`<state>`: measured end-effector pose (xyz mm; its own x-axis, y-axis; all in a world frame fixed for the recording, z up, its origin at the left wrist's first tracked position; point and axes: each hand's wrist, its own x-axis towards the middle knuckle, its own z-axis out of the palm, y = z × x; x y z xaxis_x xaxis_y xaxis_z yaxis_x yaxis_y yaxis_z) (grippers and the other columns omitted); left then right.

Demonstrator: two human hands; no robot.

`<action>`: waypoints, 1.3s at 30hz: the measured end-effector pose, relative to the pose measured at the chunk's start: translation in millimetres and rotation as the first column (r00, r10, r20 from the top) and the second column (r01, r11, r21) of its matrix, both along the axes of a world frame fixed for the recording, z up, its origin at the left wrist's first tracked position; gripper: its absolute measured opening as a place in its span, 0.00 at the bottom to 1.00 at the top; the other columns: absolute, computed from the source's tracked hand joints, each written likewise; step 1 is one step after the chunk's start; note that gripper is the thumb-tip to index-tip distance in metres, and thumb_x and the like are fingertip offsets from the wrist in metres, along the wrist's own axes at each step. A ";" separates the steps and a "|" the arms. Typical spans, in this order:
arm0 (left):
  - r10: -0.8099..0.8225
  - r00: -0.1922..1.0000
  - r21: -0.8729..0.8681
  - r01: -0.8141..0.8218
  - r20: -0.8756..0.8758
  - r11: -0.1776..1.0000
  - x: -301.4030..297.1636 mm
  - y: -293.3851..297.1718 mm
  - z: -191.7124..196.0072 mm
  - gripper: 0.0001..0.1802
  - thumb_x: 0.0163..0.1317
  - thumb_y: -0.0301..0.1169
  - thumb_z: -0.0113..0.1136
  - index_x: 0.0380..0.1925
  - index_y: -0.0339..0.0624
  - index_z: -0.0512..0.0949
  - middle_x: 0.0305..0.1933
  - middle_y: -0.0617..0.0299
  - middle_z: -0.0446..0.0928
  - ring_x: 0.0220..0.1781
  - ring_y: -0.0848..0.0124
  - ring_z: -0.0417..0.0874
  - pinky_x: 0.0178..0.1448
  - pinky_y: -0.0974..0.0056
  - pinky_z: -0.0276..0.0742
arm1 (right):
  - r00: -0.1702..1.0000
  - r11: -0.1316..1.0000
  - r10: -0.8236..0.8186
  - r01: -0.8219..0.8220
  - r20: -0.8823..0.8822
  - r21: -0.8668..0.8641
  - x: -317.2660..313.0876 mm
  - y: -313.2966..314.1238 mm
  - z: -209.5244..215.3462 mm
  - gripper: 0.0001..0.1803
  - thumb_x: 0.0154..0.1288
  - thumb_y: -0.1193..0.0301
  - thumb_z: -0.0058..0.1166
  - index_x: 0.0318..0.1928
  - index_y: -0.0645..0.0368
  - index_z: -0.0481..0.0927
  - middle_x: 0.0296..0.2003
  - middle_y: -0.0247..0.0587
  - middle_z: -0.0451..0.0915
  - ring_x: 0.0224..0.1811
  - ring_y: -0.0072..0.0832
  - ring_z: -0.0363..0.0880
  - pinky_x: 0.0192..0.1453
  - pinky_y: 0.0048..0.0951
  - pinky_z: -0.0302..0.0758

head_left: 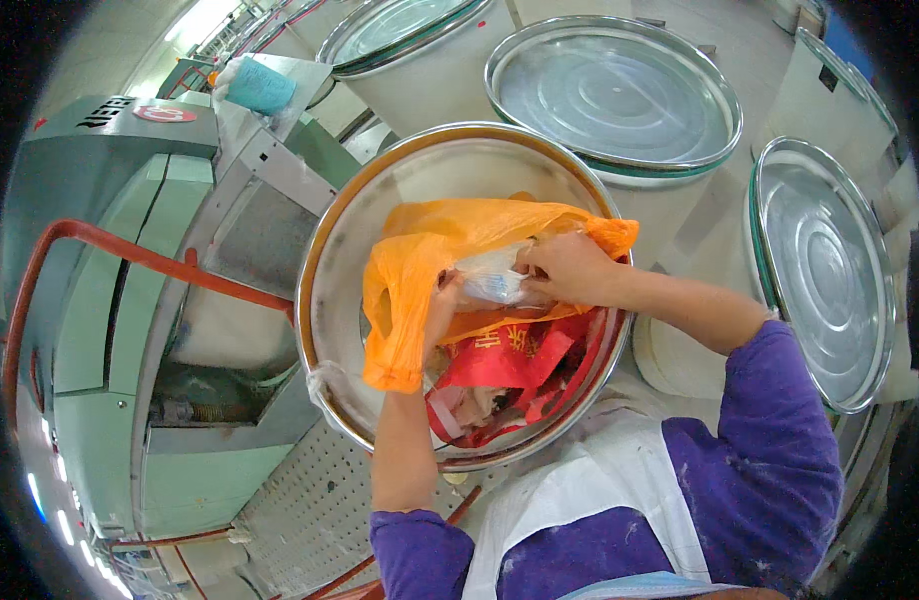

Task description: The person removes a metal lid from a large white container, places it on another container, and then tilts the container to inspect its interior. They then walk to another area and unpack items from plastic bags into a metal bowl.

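Both of my hands are inside the mouth of an orange plastic bag (480, 213), which lies in a round metal-rimmed drum (332, 300). Between them is a clear plastic packet (495, 287) with something white and pale blue in it. My right hand (570, 268) is closed, its fingers pinching the packet's right side. My left hand (443, 308) reaches up through the bag, whose orange plastic hangs around the wrist. Its fingers are partly hidden but look curled at the packet's left edge. Just below lies a red bag (500, 358) with yellow printing, crumpled open.
Large drums with clear round lids stand ahead (620, 95) and at the right (825, 270). A green machine (95, 300) with a red tubular rail (160, 262) is on the left. A teal yarn cone (260, 86) sits beyond it. Perforated metal flooring (305, 510) lies below.
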<state>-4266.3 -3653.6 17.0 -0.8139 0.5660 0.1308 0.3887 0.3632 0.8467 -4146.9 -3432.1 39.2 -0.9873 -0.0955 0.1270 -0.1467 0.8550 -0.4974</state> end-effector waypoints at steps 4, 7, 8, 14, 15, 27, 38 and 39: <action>0.036 0.968 0.040 -0.048 0.247 0.998 23.1 12.3 17.0 0.18 0.59 0.35 0.67 0.46 0.39 0.78 0.34 0.65 0.75 0.36 0.75 0.74 0.41 0.69 0.72 | 0.996 0.998 0.063 -0.062 -0.066 0.004 0.7 -1.6 -1.7 0.11 0.53 0.62 0.63 0.34 0.53 0.84 0.33 0.43 0.82 0.38 0.42 0.82 0.41 0.42 0.79; -0.031 0.998 -0.105 0.024 -0.062 0.994 32.1 20.3 23.1 0.15 0.57 0.34 0.67 0.38 0.33 0.78 0.33 0.55 0.78 0.34 0.62 0.79 0.40 0.60 0.74 | 0.984 0.981 0.164 -0.170 -0.077 -0.090 3.5 -1.1 -1.9 0.13 0.51 0.61 0.65 0.34 0.53 0.84 0.33 0.43 0.81 0.37 0.41 0.82 0.41 0.42 0.79; -0.101 0.960 -0.184 0.053 -0.262 0.982 32.6 22.5 23.1 0.15 0.57 0.33 0.67 0.34 0.30 0.78 0.33 0.50 0.80 0.34 0.56 0.81 0.40 0.56 0.75 | 0.979 0.975 0.182 -0.192 -0.094 -0.113 4.2 -0.8 -1.7 0.13 0.52 0.60 0.65 0.34 0.54 0.84 0.33 0.43 0.82 0.36 0.41 0.82 0.41 0.42 0.79; -0.043 0.952 -0.269 -0.042 -0.303 0.962 26.4 26.2 13.3 0.11 0.61 0.31 0.62 0.32 0.31 0.77 0.32 0.42 0.79 0.36 0.44 0.79 0.41 0.51 0.73 | 0.971 0.961 0.239 -0.236 0.003 -0.141 4.6 -3.6 -1.5 0.14 0.59 0.59 0.61 0.35 0.56 0.83 0.31 0.47 0.84 0.34 0.45 0.83 0.42 0.42 0.78; -0.044 0.949 -0.251 -0.037 -0.311 0.967 25.9 25.2 12.2 0.13 0.63 0.33 0.60 0.33 0.31 0.78 0.34 0.42 0.79 0.38 0.45 0.79 0.42 0.51 0.73 | 0.973 0.967 0.227 -0.221 0.039 -0.125 4.0 -4.6 -1.8 0.14 0.61 0.59 0.60 0.37 0.57 0.83 0.31 0.47 0.84 0.34 0.46 0.83 0.42 0.41 0.78; -0.017 0.936 -0.201 -0.058 -0.351 0.978 22.4 27.1 2.8 0.18 0.66 0.41 0.57 0.33 0.33 0.77 0.32 0.41 0.78 0.36 0.45 0.79 0.40 0.50 0.72 | 0.983 0.961 0.180 -0.170 -0.026 0.218 1.0 -15.7 1.2 0.16 0.61 0.64 0.59 0.50 0.48 0.83 0.29 0.47 0.83 0.33 0.40 0.83 0.40 0.42 0.76; -0.089 0.983 -0.160 0.063 -0.161 0.985 28.5 27.0 20.3 0.15 0.64 0.36 0.59 0.34 0.32 0.76 0.34 0.44 0.78 0.37 0.51 0.80 0.42 0.56 0.73 | 0.978 0.976 0.124 -0.151 -0.170 -0.159 -8.0 -2.9 -0.6 0.09 0.52 0.64 0.68 0.30 0.53 0.84 0.29 0.39 0.81 0.32 0.37 0.81 0.40 0.40 0.75; -0.086 0.985 -0.173 0.060 -0.147 0.983 28.0 26.7 22.3 0.15 0.64 0.36 0.59 0.36 0.32 0.77 0.34 0.45 0.78 0.36 0.52 0.80 0.43 0.56 0.74 | 0.971 0.956 0.111 -0.163 -0.212 -0.244 -8.9 -0.9 -1.2 0.10 0.51 0.63 0.68 0.29 0.54 0.84 0.28 0.40 0.81 0.32 0.36 0.81 0.40 0.40 0.75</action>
